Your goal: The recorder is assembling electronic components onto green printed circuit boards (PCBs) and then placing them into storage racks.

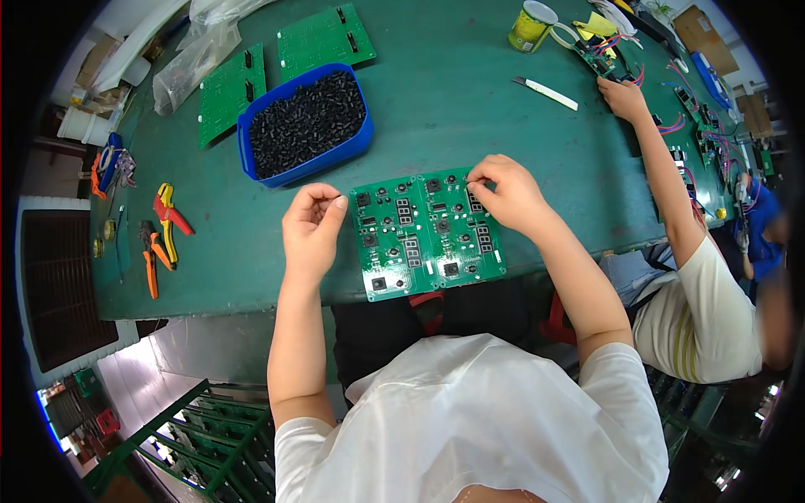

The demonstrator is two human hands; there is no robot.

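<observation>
A green circuit board (425, 251) with digit displays, black square parts and small buttons lies before me at the table's near edge, its lower part reaching past the edge. My left hand (312, 233) is beside the board's upper left corner, thumb and forefinger pinched together; whatever may be between them is too small to make out. Over the upper right corner, my right hand (509, 194) has its fingertips closed against the board by a display, and what they pinch is hidden. Beyond the board stands a blue bin (366, 134) full of small black parts (306, 121).
Two more green boards (323, 40) lie behind the bin, near a clear plastic bag (189, 71). Pliers (172, 222) and a wire stripper (153, 251) are at the left. A white-handled knife (549, 93) and yellow-green can (532, 27) stand rightward, near a co-worker's hand (622, 99).
</observation>
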